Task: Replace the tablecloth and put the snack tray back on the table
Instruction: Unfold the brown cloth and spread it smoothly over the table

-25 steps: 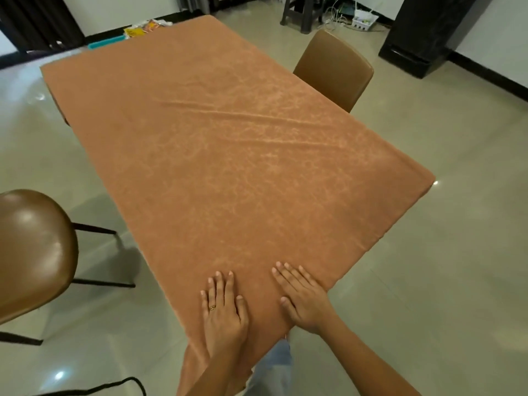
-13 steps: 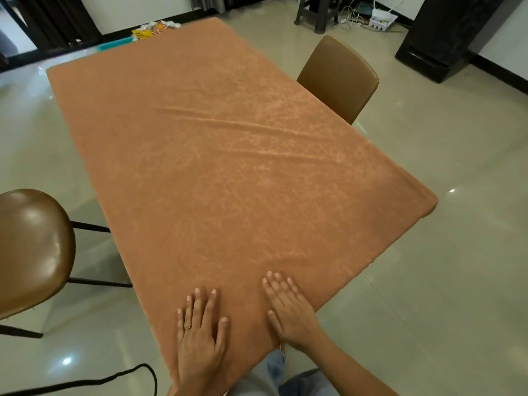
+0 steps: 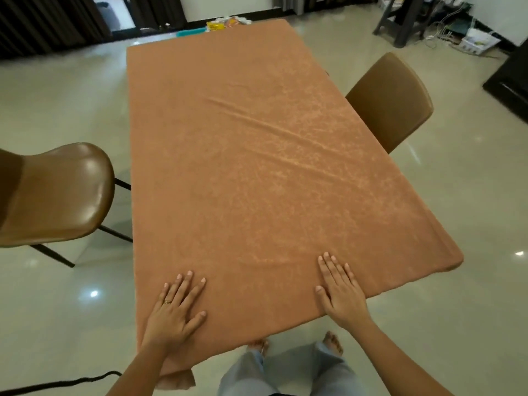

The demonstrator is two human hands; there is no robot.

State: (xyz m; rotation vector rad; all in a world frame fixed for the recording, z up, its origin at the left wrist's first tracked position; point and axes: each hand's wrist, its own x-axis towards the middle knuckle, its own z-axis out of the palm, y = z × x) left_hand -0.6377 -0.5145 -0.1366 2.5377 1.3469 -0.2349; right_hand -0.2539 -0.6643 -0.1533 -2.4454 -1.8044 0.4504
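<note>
An orange-brown tablecloth (image 3: 243,172) covers the whole long table, with a few diagonal creases across its middle. My left hand (image 3: 174,312) lies flat, fingers spread, on the cloth near the near-left corner. My right hand (image 3: 341,290) lies flat on the cloth along the near edge, further right. Neither hand holds anything. The snack tray (image 3: 191,32), teal with colourful packets (image 3: 228,22), shows on the floor past the table's far end, partly hidden by the cloth.
A brown chair (image 3: 54,195) stands to the left of the table, another brown chair (image 3: 391,101) to the right. A black cable (image 3: 57,382) lies on the floor at the near left. A dark stool (image 3: 403,18) and a cabinet (image 3: 511,81) stand at the far right.
My hands have slid apart along the near edge of the cloth, the left going left and the right going right. The view has swung so the table now runs straighter ahead.
</note>
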